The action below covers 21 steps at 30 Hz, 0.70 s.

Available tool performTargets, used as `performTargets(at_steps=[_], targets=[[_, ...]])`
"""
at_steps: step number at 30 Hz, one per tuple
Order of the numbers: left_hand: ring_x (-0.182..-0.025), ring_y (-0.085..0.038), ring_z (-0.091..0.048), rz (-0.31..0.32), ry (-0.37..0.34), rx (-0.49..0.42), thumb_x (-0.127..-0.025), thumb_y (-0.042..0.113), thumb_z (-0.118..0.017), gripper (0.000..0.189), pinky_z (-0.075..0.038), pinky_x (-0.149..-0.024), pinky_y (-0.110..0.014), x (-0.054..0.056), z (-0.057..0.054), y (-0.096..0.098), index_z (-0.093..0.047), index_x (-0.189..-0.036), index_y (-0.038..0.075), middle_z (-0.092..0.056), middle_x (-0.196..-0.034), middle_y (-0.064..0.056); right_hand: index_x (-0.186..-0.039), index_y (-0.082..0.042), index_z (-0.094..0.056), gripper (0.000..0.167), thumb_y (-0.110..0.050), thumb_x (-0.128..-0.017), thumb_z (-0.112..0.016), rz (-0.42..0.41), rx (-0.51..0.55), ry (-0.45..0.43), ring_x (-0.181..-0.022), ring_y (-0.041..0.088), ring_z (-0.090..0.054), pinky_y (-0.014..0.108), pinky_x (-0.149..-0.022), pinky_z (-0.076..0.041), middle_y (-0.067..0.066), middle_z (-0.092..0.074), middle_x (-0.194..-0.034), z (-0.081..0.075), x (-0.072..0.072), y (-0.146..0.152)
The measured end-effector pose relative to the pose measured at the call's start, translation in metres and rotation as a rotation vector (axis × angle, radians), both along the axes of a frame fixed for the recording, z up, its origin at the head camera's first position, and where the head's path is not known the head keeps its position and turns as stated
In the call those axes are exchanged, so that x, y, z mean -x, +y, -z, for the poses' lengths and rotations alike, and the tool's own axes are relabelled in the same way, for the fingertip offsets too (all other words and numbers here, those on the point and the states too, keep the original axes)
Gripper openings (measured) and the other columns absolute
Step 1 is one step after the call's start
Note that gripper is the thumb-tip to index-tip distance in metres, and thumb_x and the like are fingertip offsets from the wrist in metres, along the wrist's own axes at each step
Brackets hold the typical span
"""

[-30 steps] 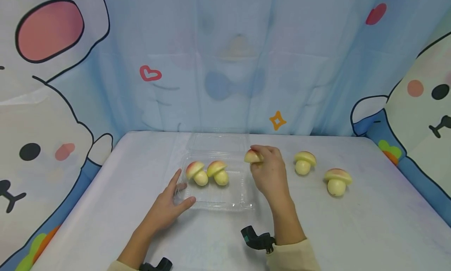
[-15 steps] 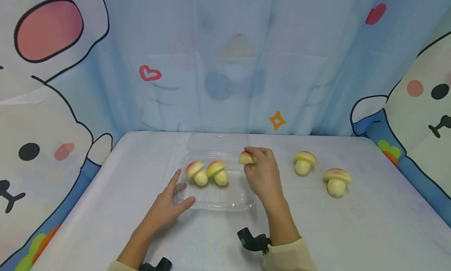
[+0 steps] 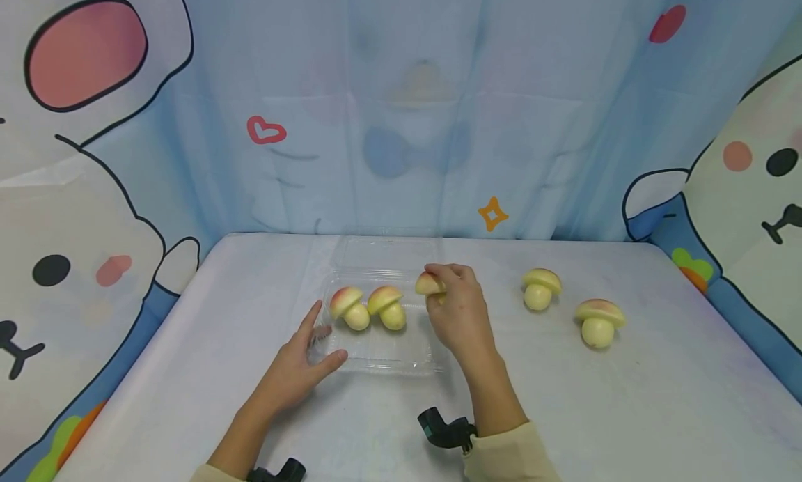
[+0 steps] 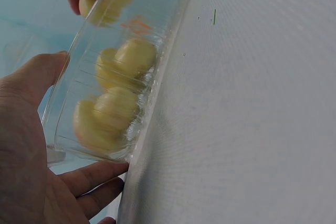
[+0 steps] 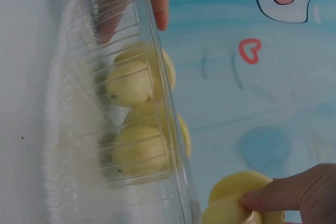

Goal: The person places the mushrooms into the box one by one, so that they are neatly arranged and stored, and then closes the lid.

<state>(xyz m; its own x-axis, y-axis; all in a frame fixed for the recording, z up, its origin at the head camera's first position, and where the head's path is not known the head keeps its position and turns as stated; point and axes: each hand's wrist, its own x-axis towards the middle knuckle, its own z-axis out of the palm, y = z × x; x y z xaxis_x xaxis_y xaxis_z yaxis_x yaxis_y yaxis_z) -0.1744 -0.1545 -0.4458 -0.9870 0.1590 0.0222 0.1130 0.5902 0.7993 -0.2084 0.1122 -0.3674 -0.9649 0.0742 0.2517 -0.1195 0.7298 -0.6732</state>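
A clear plastic box lies on the table with two mushroom-shaped pieces inside: a left mushroom-shaped piece and a right mushroom-shaped piece, yellow with reddish caps. My left hand touches the box's left end, thumb and fingers spread; in the left wrist view the thumb lies at the rim. Over the right part of the box, my right hand pinches a third mushroom-shaped piece, its stem partly hidden by the fingers. The right wrist view shows this held piece beside the box wall.
To the right on the white tablecloth stand two more mushroom-shaped pieces, a nearer one and a farther one. The box's clear lid stretches behind it. A blue cartoon curtain hangs beyond the table's back edge.
My right hand has moved left with the mushroom-shaped piece, from beside the box's right edge to over its right part. The left hand has stayed in place.
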Motion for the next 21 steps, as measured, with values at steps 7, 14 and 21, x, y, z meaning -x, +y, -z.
performTargets(at_steps=[7,14,21], targets=[[-0.15,-0.043,-0.039,0.001,-0.003,-0.002,-0.096,0.049,-0.07,0.095,-0.028,-0.117,-0.07,0.0,-0.001,0.001,-0.012,-0.168,0.025,-0.056,-0.153,-0.014,-0.135,-0.014,-0.068,0.048,0.002,-0.09,-0.068,-0.024,-0.017,0.005,-0.131,0.042,-0.056,0.055,-0.105,-0.049,0.018,-0.055,-0.143,0.005,0.001,-0.002],[-0.151,-0.042,-0.038,0.003,-0.003,-0.005,-0.095,0.051,-0.07,0.097,-0.028,-0.117,-0.07,0.0,-0.001,0.001,-0.012,-0.168,0.025,-0.056,-0.153,-0.014,-0.135,-0.013,-0.068,0.048,0.003,-0.089,-0.067,-0.032,-0.039,0.009,-0.132,0.042,-0.055,0.054,-0.104,-0.05,0.018,-0.054,-0.144,0.009,0.002,-0.005],[-0.15,-0.043,-0.038,0.002,-0.005,-0.004,-0.096,0.051,-0.069,0.096,-0.028,-0.117,-0.07,0.0,-0.001,0.0,-0.012,-0.168,0.024,-0.056,-0.153,-0.014,-0.133,-0.012,-0.069,0.048,0.004,-0.088,-0.068,-0.057,-0.04,0.019,-0.131,0.043,-0.056,0.055,-0.104,-0.05,0.019,-0.056,-0.143,0.014,0.002,-0.006]])
